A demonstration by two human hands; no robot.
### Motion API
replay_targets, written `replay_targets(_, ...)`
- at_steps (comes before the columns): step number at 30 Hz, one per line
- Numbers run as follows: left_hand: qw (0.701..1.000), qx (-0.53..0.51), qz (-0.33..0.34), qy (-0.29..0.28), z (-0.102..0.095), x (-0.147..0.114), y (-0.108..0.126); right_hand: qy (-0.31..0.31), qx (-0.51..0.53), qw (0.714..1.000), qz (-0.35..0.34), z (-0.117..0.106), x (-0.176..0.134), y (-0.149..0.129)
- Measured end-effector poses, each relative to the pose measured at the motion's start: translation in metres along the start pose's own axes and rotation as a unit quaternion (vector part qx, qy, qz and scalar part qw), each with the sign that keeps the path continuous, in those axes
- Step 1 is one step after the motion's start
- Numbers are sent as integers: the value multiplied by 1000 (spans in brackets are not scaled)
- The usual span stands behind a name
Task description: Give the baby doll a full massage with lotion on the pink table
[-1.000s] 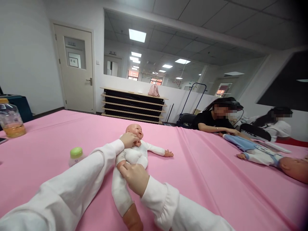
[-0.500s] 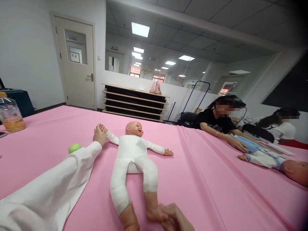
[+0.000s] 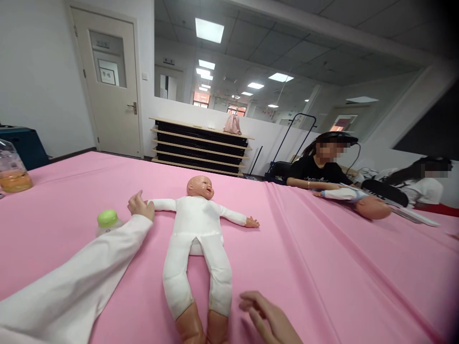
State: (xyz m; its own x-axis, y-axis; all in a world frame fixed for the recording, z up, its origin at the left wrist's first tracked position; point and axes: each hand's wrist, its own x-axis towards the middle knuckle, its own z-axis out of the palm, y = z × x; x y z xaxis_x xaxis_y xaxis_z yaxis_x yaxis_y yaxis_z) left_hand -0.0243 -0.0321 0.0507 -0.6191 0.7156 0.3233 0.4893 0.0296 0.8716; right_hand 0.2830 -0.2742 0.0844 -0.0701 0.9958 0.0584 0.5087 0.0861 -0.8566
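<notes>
A baby doll [image 3: 199, 220] in a white bodysuit lies on its back on the pink cloth, arms out to the sides and legs toward me. My left hand [image 3: 140, 206] is at the end of the doll's arm on the left, fingers loosely apart; it covers the doll's hand there. My right hand [image 3: 270, 317] hovers just right of the doll's lower legs, apart from them, with fingers open and nothing held. Left of my left forearm stands a small container with a green lid [image 3: 107, 219], partly hidden by my sleeve.
Pink cloth [image 3: 304, 286] with folds covers the table. At the left edge stands a plastic bottle [image 3: 14, 174] with orange liquid. Across the table on the right, a person in black [image 3: 315, 167] handles another doll [image 3: 371, 206]; a second person sits beyond.
My left hand has loosened from the doll's hand and shifted left. My right hand has let go of the doll's foot; the legs now lie closer together. The other person's doll has moved back.
</notes>
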Motion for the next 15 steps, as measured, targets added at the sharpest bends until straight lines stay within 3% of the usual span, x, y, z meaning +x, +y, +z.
replay_targets(2, 990, -55, 110, -64, -19, -44, 7, 4, 35, 999, 30, -9, 27, 1)
replay_targets(5, 936, -125, 225, -241, -55, -121, 11, -3, 174, 980, 101, -11, 75, 13)
replay_targets(6, 902, -128, 298, -286, -65, -143, 11, -18, 232, 963, 136, -8, 92, 19)
replay_targets(8, 800, -107, 463, -366, -82, -174, 12, -63, 347, 917, 184, 1, 128, 30)
replay_targets(10, 720, -55, 571, -389, -91, -186, 13, -68, 426, 882, 189, 10, 162, 38)
replay_targets(11, 704, -25, 593, -391, -94, -186, 14, -50, 450, 869, 198, 12, 178, 42)
replay_targets(15, 712, 65, 562, -416, -104, -172, 11, 24, 550, 806, 218, 10, 230, 58)
